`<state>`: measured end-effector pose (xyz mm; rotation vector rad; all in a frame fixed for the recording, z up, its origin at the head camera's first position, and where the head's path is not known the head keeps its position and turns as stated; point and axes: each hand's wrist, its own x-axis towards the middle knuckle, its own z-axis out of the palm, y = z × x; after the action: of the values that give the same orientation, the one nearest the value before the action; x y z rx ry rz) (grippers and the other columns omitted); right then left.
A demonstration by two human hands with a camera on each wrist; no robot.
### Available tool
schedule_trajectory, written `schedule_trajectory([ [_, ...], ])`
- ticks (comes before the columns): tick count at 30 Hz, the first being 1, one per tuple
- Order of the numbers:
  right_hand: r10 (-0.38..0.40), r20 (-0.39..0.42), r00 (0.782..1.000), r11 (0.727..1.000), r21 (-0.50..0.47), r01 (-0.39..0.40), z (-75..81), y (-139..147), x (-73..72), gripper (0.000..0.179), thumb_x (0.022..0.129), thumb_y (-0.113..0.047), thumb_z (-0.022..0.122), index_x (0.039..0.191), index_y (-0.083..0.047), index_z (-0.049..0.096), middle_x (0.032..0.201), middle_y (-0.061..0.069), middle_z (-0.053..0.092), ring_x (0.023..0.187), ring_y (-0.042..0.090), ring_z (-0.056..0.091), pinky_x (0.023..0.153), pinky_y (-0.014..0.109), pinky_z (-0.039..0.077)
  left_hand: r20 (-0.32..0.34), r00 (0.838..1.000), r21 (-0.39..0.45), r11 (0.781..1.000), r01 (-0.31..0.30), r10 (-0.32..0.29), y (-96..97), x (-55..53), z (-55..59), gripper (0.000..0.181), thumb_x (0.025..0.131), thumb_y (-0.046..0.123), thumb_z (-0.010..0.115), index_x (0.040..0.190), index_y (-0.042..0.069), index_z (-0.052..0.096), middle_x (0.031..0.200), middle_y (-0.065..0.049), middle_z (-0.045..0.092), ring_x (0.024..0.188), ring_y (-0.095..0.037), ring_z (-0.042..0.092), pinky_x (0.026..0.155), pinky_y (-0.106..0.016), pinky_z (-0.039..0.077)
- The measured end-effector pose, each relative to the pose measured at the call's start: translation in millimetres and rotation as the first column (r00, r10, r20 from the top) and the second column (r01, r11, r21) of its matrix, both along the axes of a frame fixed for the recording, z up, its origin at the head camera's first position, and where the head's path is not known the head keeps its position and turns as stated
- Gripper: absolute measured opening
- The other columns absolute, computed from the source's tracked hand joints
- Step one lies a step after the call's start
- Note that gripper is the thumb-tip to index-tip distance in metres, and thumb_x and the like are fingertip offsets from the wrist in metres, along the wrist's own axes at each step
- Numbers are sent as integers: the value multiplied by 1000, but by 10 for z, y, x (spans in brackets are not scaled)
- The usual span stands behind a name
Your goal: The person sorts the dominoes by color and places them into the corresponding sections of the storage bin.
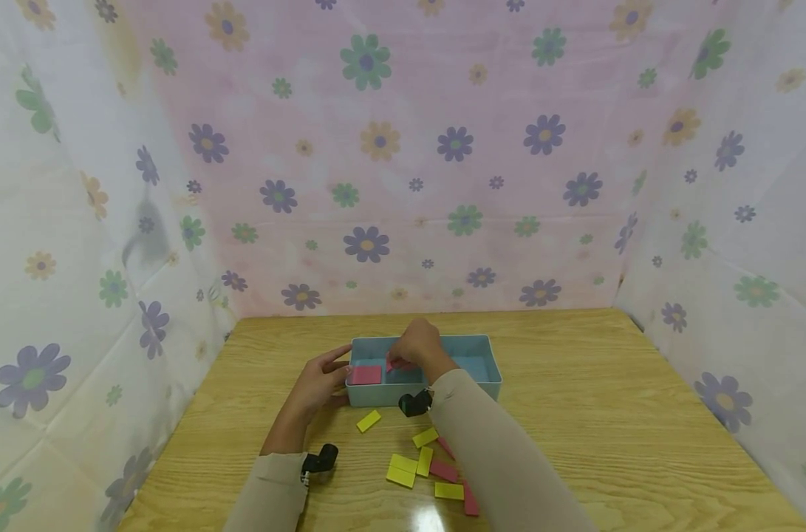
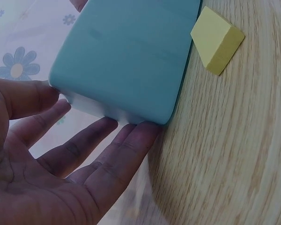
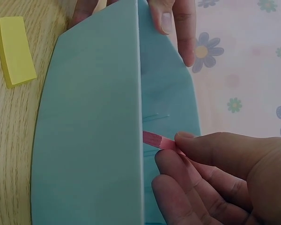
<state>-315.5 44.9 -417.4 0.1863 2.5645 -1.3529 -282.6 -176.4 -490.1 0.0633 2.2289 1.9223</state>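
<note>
A light blue rectangular box [image 1: 378,397] stands on the table. My right hand [image 1: 418,346] reaches inside and pinches a pink block [image 3: 160,140] between thumb and fingertips. My left hand [image 1: 318,386] rests against the box's left end, its fairly straight fingers [image 2: 126,150] spread along the end wall and the thumb at the upper corner. Inside the left end of the box lie pink blocks [image 1: 366,374] placed side by side. One yellow block [image 2: 215,40] lies on the table just in front of the box.
Nearer on the wooden table [image 1: 609,421] lie several yellow blocks [image 1: 403,471] and pink blocks [image 1: 444,471], loosely scattered, some partly behind the right sleeve [image 1: 502,451]. Flowered cloth [image 1: 409,170] hangs at the back and on both sides.
</note>
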Motion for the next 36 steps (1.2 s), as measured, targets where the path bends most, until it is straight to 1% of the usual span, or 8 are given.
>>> schedule_trajectory([
  [6,-1,7,1000,1000,-4,1,-38,0,-35,12,81,-6,86,77,0,77,76,13,78,76,26,79,76,44,64,6,1000,-5,1000,3,-3,-4,-7,1,52,106,12,57,157,22,48,153,-26,51,126,-44,63,87,-58,60],
  [8,-4,0,1000,1000,18,4,-46,3,-45,13,80,-8,87,77,-1,77,74,12,77,73,26,78,75,44,65,8,1000,-9,1000,1,-1,-6,-11,0,52,106,12,57,156,22,48,153,-25,51,127,-44,63,87,-58,60],
  [13,-14,-6,1000,1000,14,14,-44,5,-35,13,80,-8,88,80,0,77,70,11,75,71,27,77,74,44,65,8,1000,-2,1000,2,-2,-5,-11,-2,52,106,13,58,156,22,49,153,-25,51,126,-43,64,86,-58,60],
  [19,-5,-8,1000,1000,-23,5,-18,3,8,11,82,-7,85,82,1,78,77,15,77,75,28,78,73,43,65,3,1000,5,1000,6,-6,-7,-2,-4,52,106,12,58,157,21,48,153,-26,50,126,-44,63,86,-58,60],
  [25,91,-7,996,996,27,-91,5,-4,45,14,87,-10,79,89,5,79,89,19,78,83,31,78,78,45,64,11,1000,10,1000,-6,6,-7,-5,3,52,106,12,58,156,22,49,153,-24,50,126,-43,64,86,-58,60],
  [29,163,-4,987,986,45,-163,-22,-26,40,20,93,-10,70,95,7,79,92,20,78,85,34,77,80,48,64,10,1000,3,1000,-11,11,-3,-8,-3,52,105,13,59,155,22,50,152,-24,52,125,-43,64,84,-57,61],
  [33,217,30,976,976,-29,-216,-80,-54,21,25,99,-9,62,107,10,75,95,22,77,88,36,77,83,51,63,8,1000,0,1000,-13,13,-6,-12,-12,52,105,13,59,155,23,50,151,-24,53,125,-43,65,83,-56,62],
  [36,238,57,969,969,-88,-233,-104,-68,20,29,101,-8,60,118,12,71,100,25,76,93,39,76,85,53,62,3,1000,1,1000,-9,9,-7,-13,-15,52,105,12,58,156,22,49,151,-24,53,125,-43,64,83,-56,62],
])
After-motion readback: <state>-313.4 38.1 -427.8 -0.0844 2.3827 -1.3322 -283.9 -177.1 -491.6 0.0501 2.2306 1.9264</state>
